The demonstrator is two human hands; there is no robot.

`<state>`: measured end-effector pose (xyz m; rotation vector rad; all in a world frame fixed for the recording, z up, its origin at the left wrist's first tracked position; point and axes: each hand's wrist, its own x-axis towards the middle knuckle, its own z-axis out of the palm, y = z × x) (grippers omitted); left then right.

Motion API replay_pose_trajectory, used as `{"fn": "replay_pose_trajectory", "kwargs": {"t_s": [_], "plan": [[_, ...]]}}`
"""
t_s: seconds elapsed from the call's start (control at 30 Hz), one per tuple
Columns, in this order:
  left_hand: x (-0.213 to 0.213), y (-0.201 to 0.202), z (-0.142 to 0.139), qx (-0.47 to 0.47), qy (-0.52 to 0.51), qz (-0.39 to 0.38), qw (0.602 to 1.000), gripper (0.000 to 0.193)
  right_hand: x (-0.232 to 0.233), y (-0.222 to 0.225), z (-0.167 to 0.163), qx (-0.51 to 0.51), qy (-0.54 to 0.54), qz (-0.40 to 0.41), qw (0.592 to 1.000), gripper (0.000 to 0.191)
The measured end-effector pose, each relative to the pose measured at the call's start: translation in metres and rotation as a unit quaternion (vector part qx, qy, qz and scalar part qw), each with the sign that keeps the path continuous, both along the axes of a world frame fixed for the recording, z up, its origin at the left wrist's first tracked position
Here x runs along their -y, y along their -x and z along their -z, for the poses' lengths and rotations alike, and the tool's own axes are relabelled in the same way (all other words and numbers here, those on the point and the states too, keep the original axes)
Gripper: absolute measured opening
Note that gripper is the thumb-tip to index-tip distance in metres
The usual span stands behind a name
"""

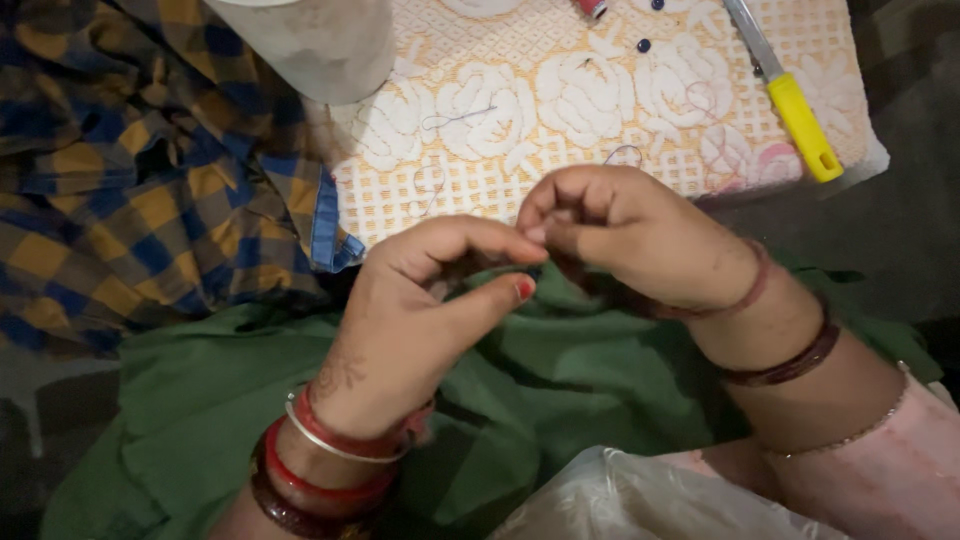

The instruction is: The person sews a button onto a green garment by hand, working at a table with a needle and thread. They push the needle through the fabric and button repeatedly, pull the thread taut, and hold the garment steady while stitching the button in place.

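Head view, left hand (420, 310) & right hand (625, 235) fingers pinched together over green cloth (560, 370), held item too small to tell.

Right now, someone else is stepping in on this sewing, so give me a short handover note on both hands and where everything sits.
Left hand: fingertips pinched together, meeting the right hand; what it pinches is too small to tell.
Right hand: curled, fingertips pinched against the left's.
Both hover over the green cloth in the lap.
A checked shirt lies at left. On the patterned pad: loose threads, small dark buttons, and a yellow-handled cutter.
Done: nothing visibly stitched. Left: cannot tell whether a needle is threaded.
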<state>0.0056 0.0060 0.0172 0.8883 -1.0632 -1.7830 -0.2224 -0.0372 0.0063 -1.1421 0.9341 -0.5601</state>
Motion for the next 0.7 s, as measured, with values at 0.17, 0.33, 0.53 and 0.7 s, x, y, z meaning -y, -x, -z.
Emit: {"fn": "replay_pose_trajectory", "kwargs": {"t_s": [0.17,0.33,0.53,0.7], "plan": [[-0.002,-0.002,-0.008,0.079,0.015,0.027,0.996,0.020,0.000,-0.008,0.008,0.086,0.009,0.007,0.996,0.012],[0.003,-0.002,-0.008,0.032,-0.002,-0.009,0.999,0.020,0.003,0.000,-0.008,0.111,-0.055,-0.012,0.992,0.012],[-0.001,-0.001,-0.008,0.195,0.139,0.015,0.971,0.017,0.000,-0.014,-0.003,0.091,0.054,0.001,0.994,0.011],[0.001,0.000,-0.003,0.157,0.125,-0.027,0.979,0.019,-0.001,-0.003,-0.003,0.069,0.047,-0.048,0.995,0.009]]}}
